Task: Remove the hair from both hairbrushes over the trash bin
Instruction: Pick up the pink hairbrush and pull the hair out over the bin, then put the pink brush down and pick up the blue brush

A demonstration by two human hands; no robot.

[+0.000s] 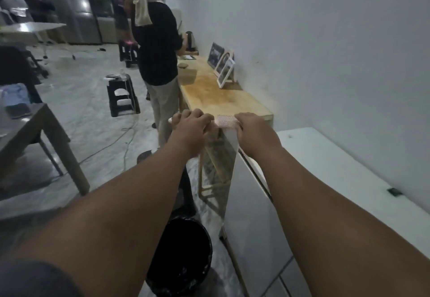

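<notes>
Both arms are stretched forward. My left hand is closed around the handle of a pale pink hairbrush, whose handle tip pokes out at the left of the fist. My right hand grips the other end of the brush head. Only the bristle pad between the two hands shows. A black trash bin with a dark liner stands on the floor below my forearms, nearer to me than the brush. I see no second hairbrush.
A white table runs along the wall on the right. A wooden side table with photo frames stands ahead, and a person in a black top stands at it. A grey table and a black step stool are at left.
</notes>
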